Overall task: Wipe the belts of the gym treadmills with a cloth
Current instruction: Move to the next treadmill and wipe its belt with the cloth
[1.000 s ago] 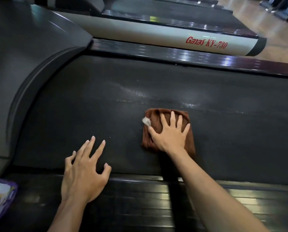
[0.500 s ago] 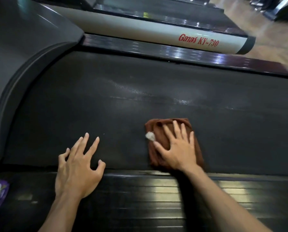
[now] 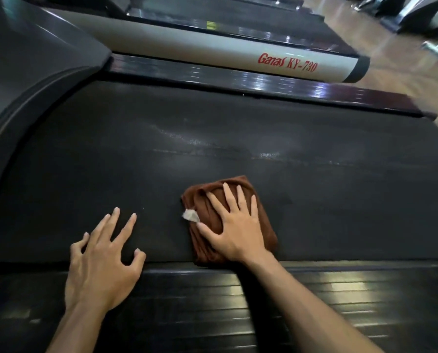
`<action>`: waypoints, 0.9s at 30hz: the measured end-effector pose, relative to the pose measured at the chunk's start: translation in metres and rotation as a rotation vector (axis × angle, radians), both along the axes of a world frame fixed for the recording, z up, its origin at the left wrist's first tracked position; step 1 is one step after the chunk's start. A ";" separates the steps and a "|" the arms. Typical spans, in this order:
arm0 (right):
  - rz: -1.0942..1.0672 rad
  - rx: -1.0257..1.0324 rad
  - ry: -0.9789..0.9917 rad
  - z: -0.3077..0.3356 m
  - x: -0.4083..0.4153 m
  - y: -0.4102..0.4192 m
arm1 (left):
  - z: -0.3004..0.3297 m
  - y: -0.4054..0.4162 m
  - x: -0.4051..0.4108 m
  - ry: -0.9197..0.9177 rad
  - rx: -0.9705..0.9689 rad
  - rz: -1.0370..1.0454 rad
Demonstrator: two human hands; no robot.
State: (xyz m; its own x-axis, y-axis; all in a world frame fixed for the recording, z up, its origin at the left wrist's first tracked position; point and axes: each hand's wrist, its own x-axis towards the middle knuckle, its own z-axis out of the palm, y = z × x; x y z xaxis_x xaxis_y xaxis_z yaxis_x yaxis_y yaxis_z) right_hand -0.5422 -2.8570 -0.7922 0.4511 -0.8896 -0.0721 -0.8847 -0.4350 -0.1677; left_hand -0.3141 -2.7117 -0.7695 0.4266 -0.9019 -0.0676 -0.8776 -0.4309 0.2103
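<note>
A folded brown cloth (image 3: 267, 225) with a small white tag lies on the black treadmill belt (image 3: 238, 149), at the belt's near edge. My right hand (image 3: 235, 225) presses flat on the cloth with fingers spread. My left hand (image 3: 103, 261) rests on the belt and the near side rail, fingers spread and slightly bent, holding nothing. Faint wet streaks show across the belt's middle.
A ribbed black side rail (image 3: 314, 296) runs along the near edge. The grey motor hood (image 3: 21, 72) curves at the left. Beyond the far rail stands a neighbouring treadmill (image 3: 212, 47) marked "Ganas KY-730". Wooden floor and other machines lie at the top right.
My right hand has drawn the cloth toward me, from mid-belt to the near edge. My left hand stayed on the near rail. A purple package at the bottom left has nearly left view.
</note>
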 end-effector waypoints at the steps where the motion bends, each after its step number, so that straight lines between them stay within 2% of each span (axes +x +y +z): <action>1: -0.053 -0.006 0.012 0.000 -0.014 0.006 | 0.000 0.000 0.000 0.002 -0.008 -0.002; 5: -0.304 0.007 0.080 0.000 -0.048 -0.012 | 0.000 0.000 -0.001 0.000 -0.013 -0.006; 10: -0.517 0.092 0.068 0.006 -0.022 -0.070 | -0.004 0.000 0.000 -0.016 -0.015 -0.012; 12: -0.474 0.098 0.070 0.006 0.008 -0.076 | -0.005 0.001 0.001 -0.014 -0.006 -0.011; 15: -0.245 0.058 0.042 0.004 0.044 -0.058 | -0.006 0.001 0.001 -0.013 -0.018 -0.017; 19: -0.044 0.015 0.003 0.001 0.038 -0.009 | -0.005 0.000 0.000 -0.017 -0.015 -0.012; 22: -0.085 -0.026 0.016 -0.002 0.001 0.010 | -0.005 0.000 0.001 -0.021 -0.016 -0.016; 27: -0.359 0.024 0.072 0.002 -0.031 -0.030 | -0.005 0.000 0.000 -0.018 -0.034 -0.012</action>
